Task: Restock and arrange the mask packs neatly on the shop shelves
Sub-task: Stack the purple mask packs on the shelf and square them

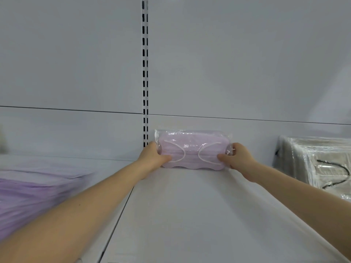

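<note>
A clear plastic pack of pale purple masks (191, 147) with white ear loops stands on its long edge at the back of the white shelf (190, 215), against the rear panel. My left hand (154, 155) grips its left end, thumb across the front. My right hand (237, 155) grips its right end the same way. Both arms reach forward over the shelf.
A blurred stack of purple mask packs (32, 188) lies on the shelf at the left. Grey mask packs with black ear loops (321, 162) lean at the right. A slotted upright (145, 73) runs up the back wall just left of the held pack.
</note>
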`<state>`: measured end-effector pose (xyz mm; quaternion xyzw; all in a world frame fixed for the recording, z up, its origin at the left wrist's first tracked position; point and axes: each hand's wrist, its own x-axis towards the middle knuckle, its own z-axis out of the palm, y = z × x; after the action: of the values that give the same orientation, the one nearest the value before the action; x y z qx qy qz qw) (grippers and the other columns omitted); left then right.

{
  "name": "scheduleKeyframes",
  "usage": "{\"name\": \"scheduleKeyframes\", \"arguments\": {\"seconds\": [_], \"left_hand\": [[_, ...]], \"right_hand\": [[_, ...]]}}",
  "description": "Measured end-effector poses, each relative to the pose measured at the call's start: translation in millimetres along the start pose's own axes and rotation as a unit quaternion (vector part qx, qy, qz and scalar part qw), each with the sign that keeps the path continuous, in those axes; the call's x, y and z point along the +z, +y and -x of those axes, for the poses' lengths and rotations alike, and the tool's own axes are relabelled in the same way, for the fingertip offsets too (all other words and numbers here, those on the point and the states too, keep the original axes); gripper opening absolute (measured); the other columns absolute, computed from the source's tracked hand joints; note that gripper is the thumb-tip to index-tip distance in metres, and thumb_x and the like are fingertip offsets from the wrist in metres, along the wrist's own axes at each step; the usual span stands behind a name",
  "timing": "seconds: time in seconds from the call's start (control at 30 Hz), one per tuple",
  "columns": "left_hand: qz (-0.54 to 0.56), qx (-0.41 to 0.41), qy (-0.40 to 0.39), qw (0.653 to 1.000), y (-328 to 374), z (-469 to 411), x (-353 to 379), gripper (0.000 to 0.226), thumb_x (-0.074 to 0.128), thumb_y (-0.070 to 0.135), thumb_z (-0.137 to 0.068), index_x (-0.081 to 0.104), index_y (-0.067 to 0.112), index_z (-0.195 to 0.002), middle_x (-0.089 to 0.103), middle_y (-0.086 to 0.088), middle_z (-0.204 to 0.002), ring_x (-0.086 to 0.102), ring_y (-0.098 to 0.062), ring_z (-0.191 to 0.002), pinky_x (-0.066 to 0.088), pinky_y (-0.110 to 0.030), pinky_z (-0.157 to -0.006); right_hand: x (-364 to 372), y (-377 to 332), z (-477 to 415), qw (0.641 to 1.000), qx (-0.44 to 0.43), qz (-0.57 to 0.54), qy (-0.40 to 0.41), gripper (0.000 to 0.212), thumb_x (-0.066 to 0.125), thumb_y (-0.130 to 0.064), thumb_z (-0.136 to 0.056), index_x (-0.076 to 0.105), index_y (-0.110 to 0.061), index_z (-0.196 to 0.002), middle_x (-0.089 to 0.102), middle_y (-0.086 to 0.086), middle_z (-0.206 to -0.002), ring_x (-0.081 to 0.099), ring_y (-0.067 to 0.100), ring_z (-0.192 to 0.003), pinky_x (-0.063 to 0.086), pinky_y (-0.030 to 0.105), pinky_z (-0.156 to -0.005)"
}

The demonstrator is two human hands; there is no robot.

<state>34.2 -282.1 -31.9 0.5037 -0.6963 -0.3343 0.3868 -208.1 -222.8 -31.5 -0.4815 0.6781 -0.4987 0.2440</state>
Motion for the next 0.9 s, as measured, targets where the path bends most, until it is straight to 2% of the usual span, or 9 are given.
{"name": "scheduleKeyframes", "arguments": {"seconds": [0.07, 0.17, 0.3, 0.4, 0.5, 0.57, 0.67, 0.73, 0.9], "left_hand": [[-0.012, 0.000, -0.008, 1.000, 1, 2, 0, 0.025, 0.070, 0.019, -0.077, 0.048, 0.009, -0.083, 0.049, -0.005, -0.081, 0.047, -0.020, -0.072, 0.043, -0.033, -0.068], [-0.036, -0.004, -0.011, 0.999, 1, 4, 0, 0.043, 0.071, 0.025, -0.074, 0.056, 0.001, -0.107, 0.062, -0.015, -0.101, 0.057, -0.025, -0.086, 0.047, -0.035, -0.077], [-0.038, -0.002, -0.010, 0.999, 0, 5, 2, 0.037, 0.069, 0.018, -0.079, 0.056, 0.001, -0.110, 0.063, -0.016, -0.107, 0.057, -0.024, -0.088, 0.045, -0.030, -0.075], [-0.039, 0.001, -0.011, 0.999, 2, 6, 2, 0.035, 0.068, 0.017, -0.080, 0.058, 0.002, -0.109, 0.064, -0.016, -0.106, 0.059, -0.026, -0.092, 0.045, -0.031, -0.075], [-0.045, 0.006, -0.019, 0.999, 6, 6, 0, 0.019, 0.066, 0.016, -0.081, 0.059, 0.003, -0.092, 0.059, -0.009, -0.083, 0.054, -0.023, -0.076, 0.040, -0.027, -0.064], [-0.052, 0.001, -0.026, 0.998, 6, 7, 0, 0.016, 0.066, 0.015, -0.081, 0.053, 0.007, -0.078, 0.048, -0.005, -0.073, 0.045, -0.019, -0.066, 0.035, -0.026, -0.059], [-0.066, -0.004, -0.038, 0.997, 4, 7, 0, 0.026, 0.067, 0.016, -0.080, 0.056, 0.001, -0.099, 0.048, -0.007, -0.085, 0.045, -0.020, -0.075, 0.036, -0.027, -0.069], [-0.071, -0.005, -0.043, 0.997, 4, 7, -1, 0.029, 0.068, 0.017, -0.079, 0.054, 0.004, -0.100, 0.048, -0.007, -0.089, 0.045, -0.020, -0.079, 0.036, -0.027, -0.071], [-0.152, 0.005, -0.036, 0.988, 13, 15, -11, 0.025, 0.065, 0.018, -0.081, 0.042, 0.012, -0.072, 0.043, -0.002, -0.074, 0.046, -0.018, -0.065, 0.033, -0.022, -0.053]], "right_hand": [[-1, 2, 1, 1.000, 0.004, 0.015, -0.015, 0.036, 0.069, -0.012, -0.082, 0.045, -0.010, -0.109, 0.051, 0.004, -0.089, 0.047, 0.014, -0.069, 0.042, 0.024, -0.062], [-1, 1, 4, 0.999, 0.012, 0.025, -0.027, 0.040, 0.071, -0.016, -0.081, 0.045, -0.009, -0.111, 0.050, 0.001, -0.085, 0.046, 0.012, -0.068, 0.038, 0.022, -0.059], [1, -1, 8, 0.998, 0.008, 0.053, -0.028, 0.036, 0.072, -0.020, -0.080, 0.044, -0.009, -0.099, 0.047, 0.004, -0.088, 0.045, 0.018, -0.075, 0.037, 0.023, -0.059], [2, -4, 9, 0.998, 0.013, 0.055, -0.025, 0.029, 0.071, -0.021, -0.081, 0.044, -0.013, -0.090, 0.046, 0.003, -0.088, 0.045, 0.018, -0.075, 0.040, 0.026, -0.065], [1, -10, 9, 0.999, 0.020, 0.031, -0.027, 0.021, 0.065, -0.019, -0.085, 0.044, -0.014, -0.083, 0.047, 0.006, -0.090, 0.048, 0.021, -0.081, 0.043, 0.033, -0.076], [1, -11, 10, 0.998, 0.017, 0.045, -0.038, 0.021, 0.065, -0.019, -0.086, 0.049, -0.009, -0.095, 0.049, 0.007, -0.094, 0.049, 0.022, -0.086, 0.045, 0.035, -0.080], [2, -12, 14, 0.997, 0.024, 0.056, -0.050, 0.030, 0.065, -0.018, -0.085, 0.048, -0.005, -0.106, 0.050, 0.010, -0.097, 0.049, 0.023, -0.082, 0.044, 0.034, -0.074], [1, -14, 17, 0.997, 0.032, 0.056, -0.052, 0.031, 0.066, -0.018, -0.085, 0.048, -0.005, -0.106, 0.050, 0.010, -0.098, 0.048, 0.023, -0.081, 0.043, 0.031, -0.069], [-7, -23, 24, 0.993, 0.018, 0.113, -0.011, 0.051, 0.065, -0.021, -0.086, 0.041, 0.001, -0.125, 0.048, 0.009, -0.109, 0.047, 0.022, -0.091, 0.040, 0.026, -0.067]]}}
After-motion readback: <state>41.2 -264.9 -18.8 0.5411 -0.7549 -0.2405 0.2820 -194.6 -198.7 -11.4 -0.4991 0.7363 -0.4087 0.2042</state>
